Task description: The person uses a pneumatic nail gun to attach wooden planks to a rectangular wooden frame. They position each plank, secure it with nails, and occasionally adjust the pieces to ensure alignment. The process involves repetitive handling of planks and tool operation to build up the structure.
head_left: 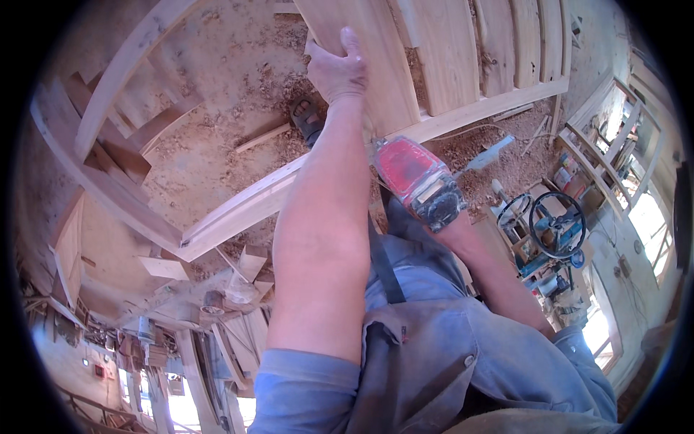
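Note:
My left hand (337,72) grips the left edge of a wide wooden board (387,69), with the thumb on its face. The other fingers are partly hidden round the edge. This board is one of several slats in a large wooden frame, whose long pale rail (499,108) runs below their ends. A dusty red handheld power tool (408,170) with a dark rear end is in my right hand (446,230), close by the rail. The tool covers most of that hand's fingers. Its exact kind and its underside are hard to make out.
A sandalled foot (306,119) stands on the floor among wood shavings (217,137). Curved wooden frame parts (119,87) lie at the left. On the right is a machine with a black handwheel (557,224). A thin cord (470,130) trails near the tool.

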A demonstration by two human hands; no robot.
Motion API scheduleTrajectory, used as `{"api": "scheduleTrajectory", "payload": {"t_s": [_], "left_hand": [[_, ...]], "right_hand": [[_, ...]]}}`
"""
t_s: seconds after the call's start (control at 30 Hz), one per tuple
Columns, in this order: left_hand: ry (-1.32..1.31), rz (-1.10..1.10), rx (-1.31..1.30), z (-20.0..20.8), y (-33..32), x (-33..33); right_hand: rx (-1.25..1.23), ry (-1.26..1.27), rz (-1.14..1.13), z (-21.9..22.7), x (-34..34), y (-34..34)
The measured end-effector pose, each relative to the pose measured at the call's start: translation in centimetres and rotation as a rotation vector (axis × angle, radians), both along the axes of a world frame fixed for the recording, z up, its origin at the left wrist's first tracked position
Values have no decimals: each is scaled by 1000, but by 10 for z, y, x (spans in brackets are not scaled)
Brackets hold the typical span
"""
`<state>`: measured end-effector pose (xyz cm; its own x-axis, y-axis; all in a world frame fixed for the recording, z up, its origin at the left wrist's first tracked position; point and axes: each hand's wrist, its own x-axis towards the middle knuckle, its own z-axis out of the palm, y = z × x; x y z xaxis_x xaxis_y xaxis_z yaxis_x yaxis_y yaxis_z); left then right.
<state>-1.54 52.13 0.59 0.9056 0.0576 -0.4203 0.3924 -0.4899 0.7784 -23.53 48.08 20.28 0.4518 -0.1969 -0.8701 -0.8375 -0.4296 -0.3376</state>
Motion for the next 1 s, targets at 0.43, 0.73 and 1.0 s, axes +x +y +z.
{"api": "scheduleTrajectory", "payload": {"t_s": [0.43,0.73,1.0], "left_hand": [[95,-50,33,15,-3,0],[98,-44,43,3,5,0],[93,0,-1,-5,8,-1]], "right_hand": [[-159,-386,-341,-10,31,-87],[37,-190,-619,41,140,-91],[-3,-317,-474,39,251,-82]]}}
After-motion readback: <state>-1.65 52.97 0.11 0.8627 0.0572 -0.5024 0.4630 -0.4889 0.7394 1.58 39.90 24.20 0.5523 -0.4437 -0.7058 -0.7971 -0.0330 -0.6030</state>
